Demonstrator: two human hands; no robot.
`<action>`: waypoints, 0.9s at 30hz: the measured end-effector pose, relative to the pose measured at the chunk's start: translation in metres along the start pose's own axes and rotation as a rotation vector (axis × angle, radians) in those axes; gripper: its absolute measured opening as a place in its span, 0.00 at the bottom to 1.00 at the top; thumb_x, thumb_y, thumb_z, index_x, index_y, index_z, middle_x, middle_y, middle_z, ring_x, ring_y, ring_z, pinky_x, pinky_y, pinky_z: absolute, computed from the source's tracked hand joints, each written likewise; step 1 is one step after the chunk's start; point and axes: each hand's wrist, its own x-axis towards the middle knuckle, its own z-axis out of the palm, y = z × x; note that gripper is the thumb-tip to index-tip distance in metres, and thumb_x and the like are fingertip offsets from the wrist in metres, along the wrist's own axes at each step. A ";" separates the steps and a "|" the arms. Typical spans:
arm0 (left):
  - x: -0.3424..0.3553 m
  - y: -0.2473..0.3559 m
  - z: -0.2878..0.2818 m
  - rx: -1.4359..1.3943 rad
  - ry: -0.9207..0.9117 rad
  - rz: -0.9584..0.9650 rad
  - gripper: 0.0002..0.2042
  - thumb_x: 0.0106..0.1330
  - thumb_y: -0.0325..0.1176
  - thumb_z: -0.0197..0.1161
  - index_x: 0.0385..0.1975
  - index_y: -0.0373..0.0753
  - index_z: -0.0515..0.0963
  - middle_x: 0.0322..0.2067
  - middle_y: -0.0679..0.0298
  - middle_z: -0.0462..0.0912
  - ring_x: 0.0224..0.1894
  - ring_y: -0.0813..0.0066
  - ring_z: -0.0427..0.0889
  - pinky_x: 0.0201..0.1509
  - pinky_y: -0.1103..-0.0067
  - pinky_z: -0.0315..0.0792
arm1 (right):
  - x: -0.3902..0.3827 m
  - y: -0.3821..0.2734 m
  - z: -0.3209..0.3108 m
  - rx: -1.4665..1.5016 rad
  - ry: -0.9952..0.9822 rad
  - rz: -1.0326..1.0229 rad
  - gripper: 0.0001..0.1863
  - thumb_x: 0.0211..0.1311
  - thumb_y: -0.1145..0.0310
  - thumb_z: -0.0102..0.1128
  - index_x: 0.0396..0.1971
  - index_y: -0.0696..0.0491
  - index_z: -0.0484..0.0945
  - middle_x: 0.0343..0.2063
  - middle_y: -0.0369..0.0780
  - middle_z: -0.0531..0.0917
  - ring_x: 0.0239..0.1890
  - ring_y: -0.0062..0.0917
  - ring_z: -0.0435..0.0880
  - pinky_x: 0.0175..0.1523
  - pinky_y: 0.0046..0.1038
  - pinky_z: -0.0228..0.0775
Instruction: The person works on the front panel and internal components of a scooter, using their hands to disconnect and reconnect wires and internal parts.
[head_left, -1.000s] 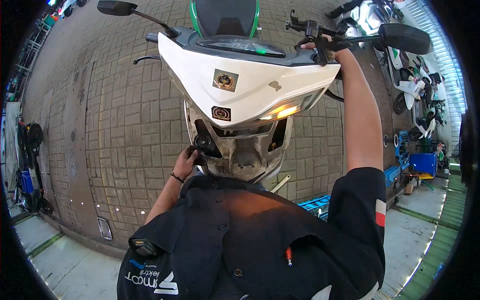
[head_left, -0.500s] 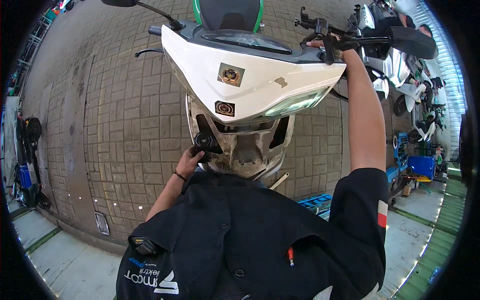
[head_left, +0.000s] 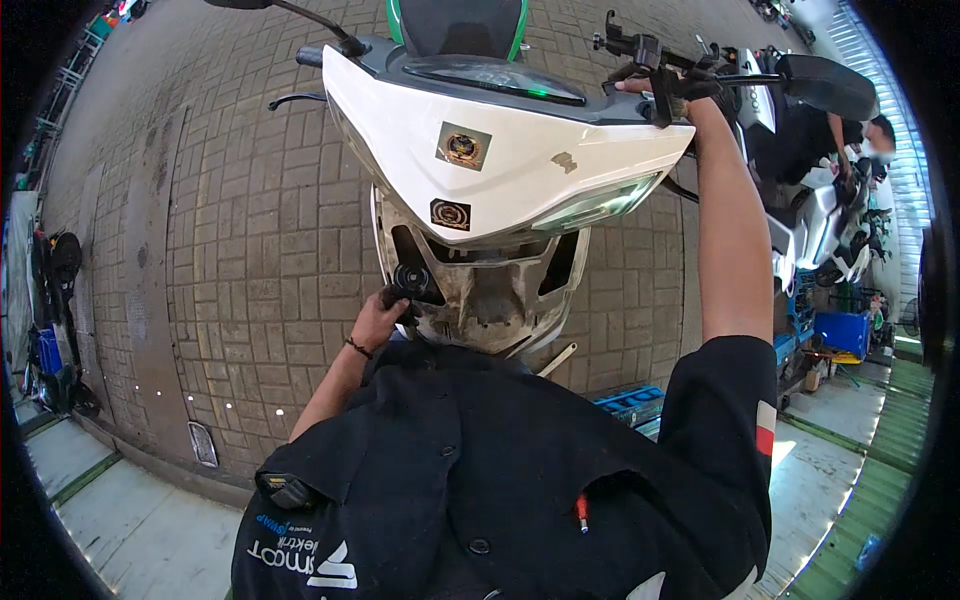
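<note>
A white scooter (head_left: 390,120) faces me, its lower front panel bare and dirt-stained. My left hand (head_left: 378,320) is closed on a black round part (head_left: 410,280) with a ringed face, held at the left opening of that lower front. Up at the right end of the handlebar, my right hand (head_left: 690,98) wraps the handlebar by the switches, its thumb stretched toward the dashboard. A black phone holder (head_left: 658,92) and the bar hide most of its fingers. The dash display (head_left: 500,84) shows a small green light.
A mirror (head_left: 828,86) juts out on the right, with a brake lever (head_left: 298,101) on the left. Blue crates (head_left: 630,404) and a pale flat bar (head_left: 557,360) lie by my right side. At far right a person (head_left: 815,140) stands among other scooters.
The dash display now shows a green light. In the right background, the person and a white scooter have shifted. My two hands stay nearly where they were.
</note>
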 end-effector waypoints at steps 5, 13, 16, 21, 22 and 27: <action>-0.005 0.018 0.005 0.033 -0.118 -0.057 0.17 0.61 0.28 0.54 0.49 0.31 0.65 0.38 0.60 0.77 0.40 0.71 0.75 0.45 0.75 0.70 | 0.033 0.048 0.006 0.030 0.012 -0.093 0.24 0.42 0.53 0.69 0.35 0.55 0.76 0.31 0.38 0.80 0.32 0.23 0.76 0.38 0.28 0.69; -0.003 0.001 0.010 0.210 -0.127 0.005 0.25 0.56 0.19 0.49 0.56 0.32 0.57 0.47 0.58 0.72 0.51 0.70 0.70 0.55 0.76 0.63 | 0.034 0.032 0.008 -0.253 -0.004 -0.143 0.34 0.41 0.36 0.59 0.37 0.53 0.80 0.30 0.39 0.80 0.33 0.24 0.77 0.43 0.28 0.69; 0.004 -0.029 0.014 0.335 -0.089 0.180 0.28 0.54 0.19 0.50 0.57 0.32 0.54 0.49 0.58 0.70 0.52 0.70 0.69 0.57 0.76 0.61 | 0.039 0.036 0.010 -0.220 -0.009 -0.150 0.33 0.42 0.37 0.60 0.37 0.53 0.80 0.30 0.39 0.80 0.34 0.24 0.77 0.43 0.29 0.69; 0.009 -0.024 0.020 0.046 -0.077 0.024 0.30 0.52 0.21 0.52 0.58 0.33 0.52 0.51 0.57 0.67 0.53 0.71 0.68 0.56 0.78 0.61 | 0.043 0.039 0.009 -0.212 -0.010 -0.155 0.33 0.42 0.38 0.60 0.38 0.53 0.79 0.31 0.39 0.80 0.34 0.25 0.77 0.43 0.29 0.69; 0.004 0.008 0.023 0.012 -0.114 -0.141 0.30 0.52 0.23 0.53 0.58 0.33 0.52 0.51 0.57 0.68 0.51 0.71 0.69 0.55 0.78 0.62 | 0.043 0.043 0.010 -0.207 -0.011 -0.149 0.33 0.42 0.38 0.60 0.38 0.52 0.79 0.31 0.39 0.80 0.34 0.25 0.77 0.43 0.29 0.69; 0.004 0.001 0.029 0.047 -0.080 -0.114 0.28 0.55 0.28 0.56 0.56 0.33 0.55 0.47 0.56 0.70 0.46 0.71 0.71 0.51 0.78 0.66 | 0.044 0.043 0.009 -0.202 -0.014 -0.149 0.32 0.43 0.39 0.60 0.38 0.52 0.79 0.31 0.39 0.81 0.34 0.25 0.77 0.43 0.29 0.69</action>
